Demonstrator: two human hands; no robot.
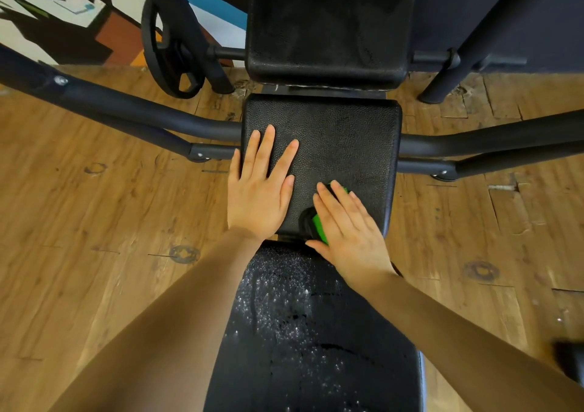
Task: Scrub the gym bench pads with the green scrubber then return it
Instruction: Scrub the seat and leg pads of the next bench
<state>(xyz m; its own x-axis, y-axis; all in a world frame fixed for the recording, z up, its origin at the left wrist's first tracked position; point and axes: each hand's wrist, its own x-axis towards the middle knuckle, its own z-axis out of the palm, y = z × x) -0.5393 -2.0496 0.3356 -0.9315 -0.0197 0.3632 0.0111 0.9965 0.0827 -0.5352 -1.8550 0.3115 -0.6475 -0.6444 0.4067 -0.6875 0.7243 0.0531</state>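
A black gym bench runs up the middle of the view in three pads. The near pad (pixel 316 342) is wet and speckled with white foam. On the middle pad (pixel 347 139) my left hand (pixel 259 190) lies flat with its fingers spread, at the pad's left edge. My right hand (pixel 347 231) presses the green scrubber (pixel 319 226) down onto that pad's near right part, with the fingers straight over it. Most of the scrubber is hidden under the hand. The far pad (pixel 328 26) tilts upward beyond.
Black frame tubes (pixel 126 108) spread out left and right (pixel 493 139) from the middle pad. A black weight plate (pixel 170 54) leans at the back left. A wooden floor (pixel 94 222) lies on both sides. A dark object (pixel 568 361) sits at the right edge.
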